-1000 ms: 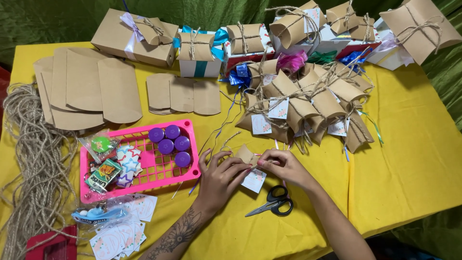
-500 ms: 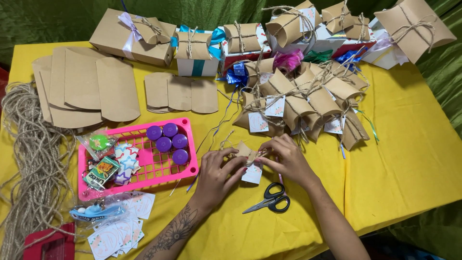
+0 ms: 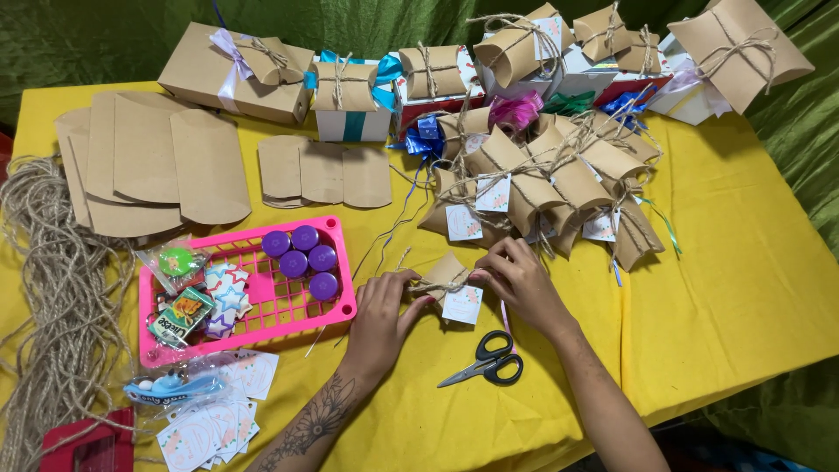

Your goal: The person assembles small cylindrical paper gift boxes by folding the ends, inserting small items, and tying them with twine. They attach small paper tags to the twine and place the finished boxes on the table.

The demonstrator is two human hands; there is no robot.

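Head view: I see my left hand (image 3: 382, 308) and right hand (image 3: 522, 281), each grip pinching twine on the small kraft box (image 3: 444, 273). Scissors (image 3: 486, 364) lie just below that box; the pink basket (image 3: 336, 297) sits left of it.

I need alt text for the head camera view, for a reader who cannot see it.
Two hands, left hand and right hand, hold a small brown paper box tied with twine over a yellow table. Black scissors lie just below; a pink basket sits left, and a pile of tied boxes lies behind.

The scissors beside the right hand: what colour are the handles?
Black handles on the scissors, just below the right hand; the head view shows them clearly.
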